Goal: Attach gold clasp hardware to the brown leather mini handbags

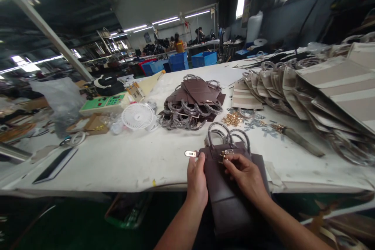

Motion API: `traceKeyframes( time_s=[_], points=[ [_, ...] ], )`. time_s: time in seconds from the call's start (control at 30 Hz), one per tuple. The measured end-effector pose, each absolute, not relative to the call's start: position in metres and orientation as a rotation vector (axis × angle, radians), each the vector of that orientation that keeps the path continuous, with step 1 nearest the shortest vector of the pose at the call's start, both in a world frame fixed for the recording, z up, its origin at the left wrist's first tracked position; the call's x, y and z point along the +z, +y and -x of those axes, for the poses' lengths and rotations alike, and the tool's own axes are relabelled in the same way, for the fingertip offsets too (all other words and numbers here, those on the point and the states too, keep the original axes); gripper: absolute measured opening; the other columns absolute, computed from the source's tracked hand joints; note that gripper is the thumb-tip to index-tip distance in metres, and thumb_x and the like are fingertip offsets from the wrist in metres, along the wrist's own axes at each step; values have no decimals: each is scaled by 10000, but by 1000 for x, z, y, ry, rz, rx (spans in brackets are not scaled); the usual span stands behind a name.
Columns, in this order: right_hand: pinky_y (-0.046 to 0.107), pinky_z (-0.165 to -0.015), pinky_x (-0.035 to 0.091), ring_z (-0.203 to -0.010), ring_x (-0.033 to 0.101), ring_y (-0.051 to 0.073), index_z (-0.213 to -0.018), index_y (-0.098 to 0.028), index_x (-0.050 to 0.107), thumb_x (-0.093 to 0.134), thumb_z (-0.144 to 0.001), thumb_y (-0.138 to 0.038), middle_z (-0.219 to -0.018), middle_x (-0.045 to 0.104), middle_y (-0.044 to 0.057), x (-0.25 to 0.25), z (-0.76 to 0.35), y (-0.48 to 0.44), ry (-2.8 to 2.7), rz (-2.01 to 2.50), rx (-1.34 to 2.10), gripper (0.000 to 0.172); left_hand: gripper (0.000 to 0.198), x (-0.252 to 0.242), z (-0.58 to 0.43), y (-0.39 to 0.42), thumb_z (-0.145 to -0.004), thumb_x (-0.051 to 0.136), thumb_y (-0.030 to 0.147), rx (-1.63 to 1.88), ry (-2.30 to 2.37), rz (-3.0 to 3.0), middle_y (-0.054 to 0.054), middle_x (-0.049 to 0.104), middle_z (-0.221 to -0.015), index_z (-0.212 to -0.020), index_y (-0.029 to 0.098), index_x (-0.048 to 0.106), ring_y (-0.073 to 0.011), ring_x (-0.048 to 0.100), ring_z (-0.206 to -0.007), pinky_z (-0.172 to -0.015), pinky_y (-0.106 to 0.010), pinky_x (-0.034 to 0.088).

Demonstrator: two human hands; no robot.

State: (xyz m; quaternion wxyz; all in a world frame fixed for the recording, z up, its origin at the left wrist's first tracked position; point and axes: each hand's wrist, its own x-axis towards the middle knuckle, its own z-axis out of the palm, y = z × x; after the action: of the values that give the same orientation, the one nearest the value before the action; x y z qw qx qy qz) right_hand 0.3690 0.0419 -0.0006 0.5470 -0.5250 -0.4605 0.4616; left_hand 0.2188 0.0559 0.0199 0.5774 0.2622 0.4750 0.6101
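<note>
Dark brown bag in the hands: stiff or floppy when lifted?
The dark brown bag probably flexes: its lower part seems bent over the edge of the table. Its handles likely keep their arched shape; their shiny wrap may be slippery.

From my end I see a smooth, leather-like bag at five o'clock, glossy plastic-wrapped handles, a shiny metal plate at six.

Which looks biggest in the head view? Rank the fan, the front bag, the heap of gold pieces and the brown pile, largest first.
1. Front bag
2. Brown pile
3. Fan
4. Heap of gold pieces

The front bag is nearest the camera, which enlarges its look.
</note>
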Motion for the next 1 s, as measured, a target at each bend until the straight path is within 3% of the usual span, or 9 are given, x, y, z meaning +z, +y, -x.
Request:
traceKeyframes(
  time_s=[0.1, 0.27, 0.5, 0.77, 1.0],
  points=[
    [299, -644, 523, -679, 664, 204, -979, -194, 740, 742, -896, -539, -809, 719, 35, 8, -361, 45, -1196, 1261, 939, 355, 360, 23, -220, 48, -833, 778, 453, 1416, 1001, -452, -44, 714, -875, -973, 139, 670, -189, 664, -811, -794, -304, 515],
    [308, -753, 552, -760, 708, 210, -927, -231, 767, 719, -916, -418, -891, 762, 19, 22, -353, 44, -1415, 1243, 646, 193, 271, 33, -222, 39, -864, 748, 425, 1555, 1069, -536, -25, 740, -890, -903, 157, 728, -175, 666, -853, -837, -279, 507],
    [267, -726, 562, -779, 733, 189, -917, -233, 760, 667, -923, -311, -886, 770, 2, 37, -348, 37, -1554, 1231, 465, 122, 308, 33, -227, 33, -960, 656, 448, 1580, 1113, -819, -58, 754, -1047, -1037, 161, 736, -218, 666, -1038, -964, -320, 495],
    [284, -712, 558, -741, 703, 188, -1103, -213, 724, 657, -922, -331, -896, 750, 18, 43, -348, 31, -1522, 1248, 588, 226, 374, 33, -228, 24, -995, 611, 503, 1545, 1173, -973, -75, 752, -1067, -1071, 159, 735, -212, 672, -1016, -932, -307, 508],
    [285, -698, 494, -727, 663, 184, -1000, -237, 710, 584, -936, -284, -859, 725, 6, 56, -354, 30, -1768, 1270, 625, 148, 377, 34, -228, 25, -984, 625, 509, 1537, 1247, -1065, -98, 754, -1090, -1083, 163, 739, -239, 687, -1022, -936, -350, 534]
  ],
)
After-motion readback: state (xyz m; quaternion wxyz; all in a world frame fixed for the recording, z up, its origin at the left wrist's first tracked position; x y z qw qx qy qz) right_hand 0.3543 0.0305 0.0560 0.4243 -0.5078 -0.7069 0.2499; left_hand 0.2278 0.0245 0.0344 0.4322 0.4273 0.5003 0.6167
